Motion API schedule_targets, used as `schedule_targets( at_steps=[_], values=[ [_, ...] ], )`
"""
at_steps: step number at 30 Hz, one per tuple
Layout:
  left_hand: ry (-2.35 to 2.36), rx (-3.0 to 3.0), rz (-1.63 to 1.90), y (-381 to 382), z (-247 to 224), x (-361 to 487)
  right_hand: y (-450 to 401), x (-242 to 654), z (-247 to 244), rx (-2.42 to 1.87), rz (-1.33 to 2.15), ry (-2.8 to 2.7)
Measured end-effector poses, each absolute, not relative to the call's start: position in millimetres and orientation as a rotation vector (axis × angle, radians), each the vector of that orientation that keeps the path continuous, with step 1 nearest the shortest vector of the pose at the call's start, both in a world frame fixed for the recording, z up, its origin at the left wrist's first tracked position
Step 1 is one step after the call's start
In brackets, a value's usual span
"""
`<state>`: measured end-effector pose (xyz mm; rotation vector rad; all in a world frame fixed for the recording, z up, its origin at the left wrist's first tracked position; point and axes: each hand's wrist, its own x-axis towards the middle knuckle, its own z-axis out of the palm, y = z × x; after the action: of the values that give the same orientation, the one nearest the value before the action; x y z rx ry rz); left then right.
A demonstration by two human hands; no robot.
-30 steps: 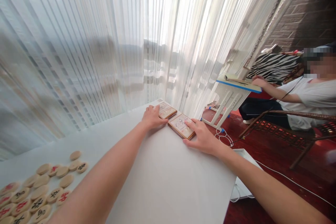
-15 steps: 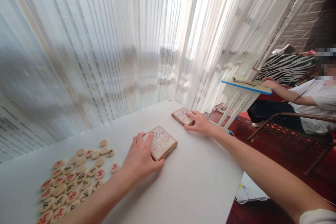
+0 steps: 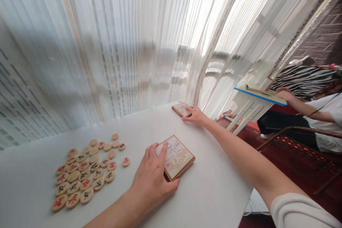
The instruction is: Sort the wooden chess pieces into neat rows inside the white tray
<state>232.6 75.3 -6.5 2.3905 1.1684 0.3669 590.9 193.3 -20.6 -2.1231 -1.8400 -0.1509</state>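
Note:
Two flat square boxes with printed tops lie on the white table (image 3: 211, 185). My left hand (image 3: 156, 171) grips the left edge of the nearer box (image 3: 179, 155), fingers on top and thumb along its front side. Farther off, near the table's back edge, my right hand (image 3: 196, 115) holds the right side of the smaller-looking box (image 3: 180, 108), its fingertips on the lid. Round wooden pieces (image 3: 86, 183) with red or black characters, some blank side up, lie in a cluster left of my left hand. One red-marked piece (image 3: 126, 161) sits apart at the cluster's right.
Sheer curtains (image 3: 128, 50) hang behind the table. At the right, a person's hand (image 3: 285, 94) rests at a small desk (image 3: 259, 96) with a blue edge, beside a wicker chair (image 3: 299, 149). A white object with cables (image 3: 258, 203) is below the table's right edge.
The view has shifted, showing more of the wooden pieces. My left hand and the nearer box are closer to me; my right hand and its box are farther away, so the gap between boxes is wider.

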Motion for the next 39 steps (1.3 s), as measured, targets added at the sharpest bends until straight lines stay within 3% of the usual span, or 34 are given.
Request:
schedule_targets(
  at_steps=[15, 39],
  values=[
    [1.143, 2.45, 0.473, 76.7, -29.0, 226.5, 191.8, 588.0, -46.2, -2.09, -0.314, -1.755],
    [1.165, 2.443, 0.432, 76.0, -25.1, 227.8, 191.0, 590.9, -50.8, -2.084, -0.121, -1.685]
  ],
)
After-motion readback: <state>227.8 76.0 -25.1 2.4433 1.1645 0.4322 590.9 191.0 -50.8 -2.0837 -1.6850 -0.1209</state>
